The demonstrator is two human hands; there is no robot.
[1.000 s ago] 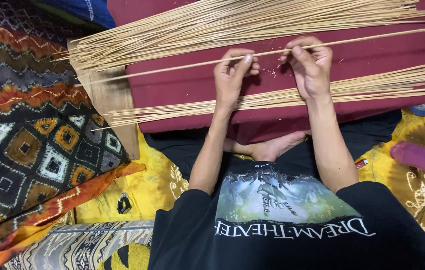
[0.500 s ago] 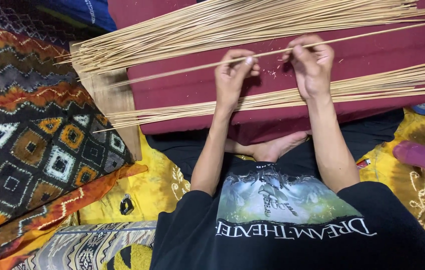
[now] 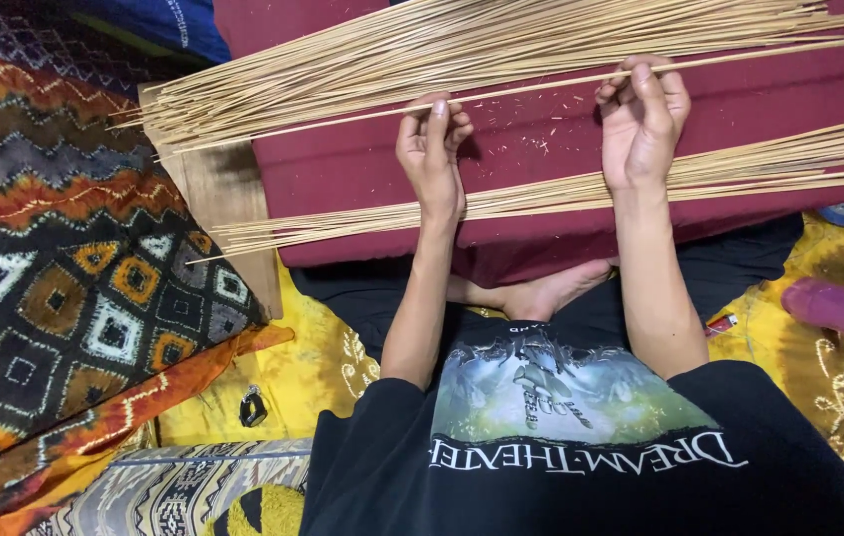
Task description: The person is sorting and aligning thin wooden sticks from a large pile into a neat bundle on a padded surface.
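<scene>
Hands have drawn apart along the stick since a second ago: left hand [image 3: 429, 149] has slid toward the left, right hand [image 3: 642, 119] a little to the right and up; nothing else has shifted

- Meaning, as a judgement: one stick [image 3: 531, 87] is singled out and being run between the fingers, perhaps checked or smoothed; both bundles look untouched
- Nearest: black shirt [image 3: 541, 467], then a bare foot [image 3: 541, 293] tucked under the work surface; yellow cloth [image 3: 313, 367] on the floor with a small dark fob [image 3: 253, 405]; red lighter [image 3: 720, 324] by the right forearm
- Near bundle [image 3: 541, 197] of thin pale sticks lies across the near edge of the maroon cloth [image 3: 531, 139], under both wrists
- Left hand: fingers narrowed, pinching the stick at the fingertips
- Right hand: fingers curled shut over the same stick, thumb beneath
- Stick lies just above the cloth, between the two bundles, tilted up to the right, left tip past the cloth edge over the wooden board [image 3: 218, 199]
- Farthest: far pile [image 3: 442, 50], much bigger, fanned out at the left end
- Patterned rug [image 3: 65, 278] to the left
</scene>
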